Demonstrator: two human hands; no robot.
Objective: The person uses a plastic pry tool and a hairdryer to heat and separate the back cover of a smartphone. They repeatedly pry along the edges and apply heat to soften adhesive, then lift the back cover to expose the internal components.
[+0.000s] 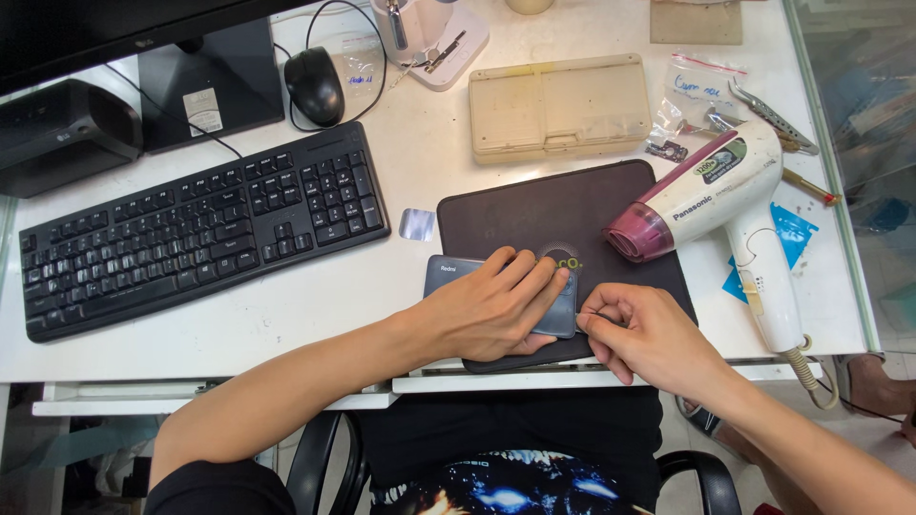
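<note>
While the left hand (491, 310) lay flat across the grey-blue phone (448, 274), fingers spread and pressing it down rather than closing around it, the phone sat face down at lower centre of the frame, half on the dark mat (534, 205) and half on the white worktop (420, 153). Its long axis ran left to right, roughly parallel to the worktop's near edge. The right hand (649, 334) waited just beside the phone's right end, its grip pinched nearly shut on something thin; what it held was too small to tell. That hand was the nearer one to the phone's right edge, with the thing lying to its left. A white and pink hair dryer (725, 200) lay close on the right, crowding that side, and the black keyboard (205, 229) filled the left. Open room remained on the mat above the phone.
</note>
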